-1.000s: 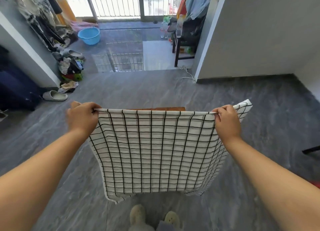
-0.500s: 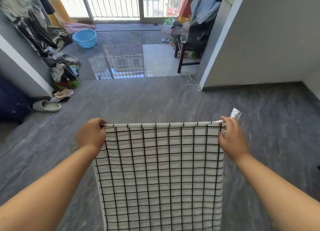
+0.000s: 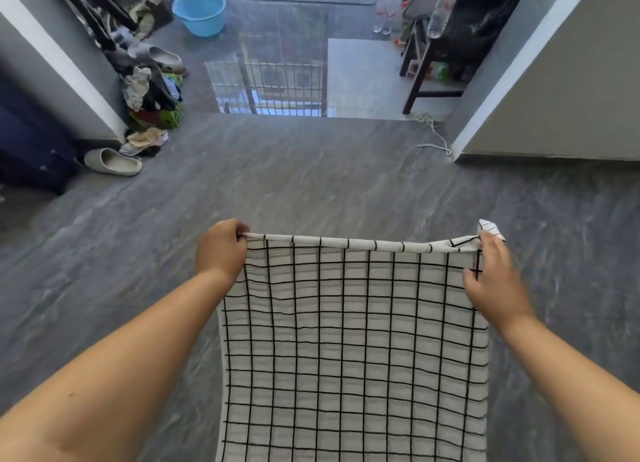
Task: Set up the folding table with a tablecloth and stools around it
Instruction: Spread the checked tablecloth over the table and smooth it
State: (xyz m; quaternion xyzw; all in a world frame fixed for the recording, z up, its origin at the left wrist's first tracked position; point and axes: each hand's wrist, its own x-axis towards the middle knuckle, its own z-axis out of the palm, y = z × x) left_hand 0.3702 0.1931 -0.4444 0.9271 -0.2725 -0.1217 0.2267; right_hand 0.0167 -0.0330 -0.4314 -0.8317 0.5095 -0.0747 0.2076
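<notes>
A white tablecloth point(image 3: 353, 351) with a black grid pattern hangs in front of me, stretched between both hands. My left hand point(image 3: 221, 250) is closed on its upper left corner. My right hand point(image 3: 493, 274) pinches the upper right corner, where a small flap of cloth sticks up. The cloth drops out of the frame at the bottom and hides whatever is under it. No table or stool shows in this view.
Grey stone-look floor point(image 3: 311, 184) spreads ahead. A slipper point(image 3: 112, 162) and a pile of clothes point(image 3: 149, 94) lie by the left wall. A blue basin point(image 3: 200, 11) and a dark chair point(image 3: 436, 56) stand farther back. A white cord point(image 3: 433, 136) trails by the right wall corner.
The cloth and both hands have come lower and nearer in the view. The brown wooden edge behind the cloth's top is no longer visible, and the cloth hangs straighter.
</notes>
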